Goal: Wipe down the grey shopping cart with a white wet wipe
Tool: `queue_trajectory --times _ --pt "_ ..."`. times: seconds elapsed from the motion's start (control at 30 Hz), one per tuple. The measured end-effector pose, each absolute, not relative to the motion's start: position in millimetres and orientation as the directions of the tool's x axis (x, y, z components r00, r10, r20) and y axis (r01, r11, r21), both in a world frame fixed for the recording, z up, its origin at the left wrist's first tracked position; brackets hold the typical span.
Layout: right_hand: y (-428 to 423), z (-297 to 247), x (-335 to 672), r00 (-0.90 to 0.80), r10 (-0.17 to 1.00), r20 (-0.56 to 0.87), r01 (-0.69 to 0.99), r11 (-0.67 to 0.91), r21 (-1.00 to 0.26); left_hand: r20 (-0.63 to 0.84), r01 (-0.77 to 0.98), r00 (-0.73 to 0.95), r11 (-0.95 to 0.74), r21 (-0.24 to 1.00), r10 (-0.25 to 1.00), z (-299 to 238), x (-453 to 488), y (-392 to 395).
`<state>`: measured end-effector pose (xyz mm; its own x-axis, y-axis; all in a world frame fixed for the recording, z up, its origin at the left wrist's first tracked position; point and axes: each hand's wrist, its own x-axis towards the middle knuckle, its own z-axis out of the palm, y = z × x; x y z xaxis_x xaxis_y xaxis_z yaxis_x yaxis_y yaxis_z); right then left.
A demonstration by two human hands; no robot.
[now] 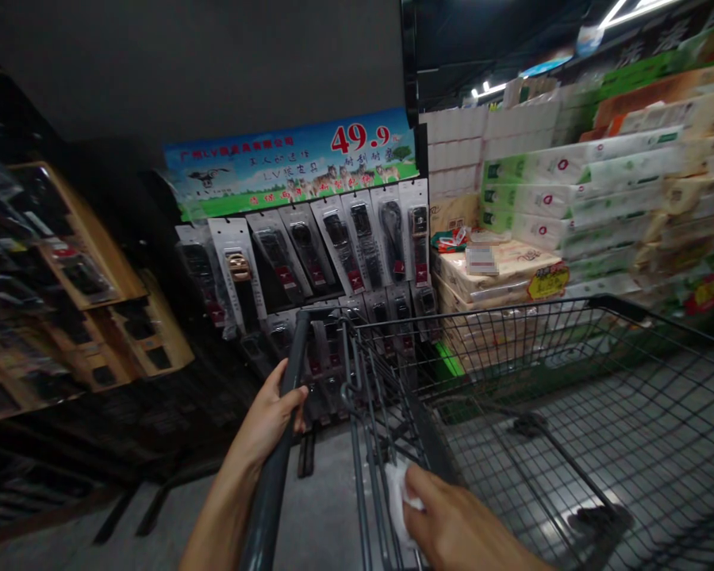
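Fingers of the left hand (pixel 275 412) wrap the handle (pixel 267 496) of a shopping cart (pixel 619 308); the right hand (pixel 452 511) grips a white wad (pixel 396 500) by the wire bars (pixel 360 468), contact hard to judge. Loose folds could snag there; a slack left grip could let the cart roll.

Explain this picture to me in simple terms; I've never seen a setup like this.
There is no robot here, just a person's two bare hands, seen by a camera worn on the head, looking forward and down. The left hand grips the dark handle of a wire shopping cart. The right hand holds a white wad, cloth or tissue, at the cart's wire bars; whether it touches them is hard to tell. There is no tabletop: the cart stands on a grey floor. Ahead hang packaged belts under a price sign, with stacked wrapped packs to the right.
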<state>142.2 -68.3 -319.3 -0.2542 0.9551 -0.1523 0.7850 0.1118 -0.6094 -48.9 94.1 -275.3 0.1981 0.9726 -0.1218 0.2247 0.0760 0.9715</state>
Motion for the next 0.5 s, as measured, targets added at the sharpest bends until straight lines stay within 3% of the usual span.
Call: queue_trajectory --times 0.13,0.37,0.5 --pt "-67.1 -305.2 141.0 -0.208 0.959 -0.193 0.746 0.028 -0.666 -0.122 0.211 0.196 0.08 0.974 0.973 -273.1 -47.5 92.1" --pt "-80.5 -325.8 142.0 -0.192 0.953 -0.236 0.615 -0.071 -0.785 -0.128 0.222 0.18 0.087 0.971 0.975 -272.3 -46.2 90.0" --pt "-81.5 -342.4 135.7 -0.082 0.9 -0.428 0.557 -0.314 -0.769 -0.126 0.232 0.18 0.082 0.969 0.976 -273.1 -46.8 90.7"
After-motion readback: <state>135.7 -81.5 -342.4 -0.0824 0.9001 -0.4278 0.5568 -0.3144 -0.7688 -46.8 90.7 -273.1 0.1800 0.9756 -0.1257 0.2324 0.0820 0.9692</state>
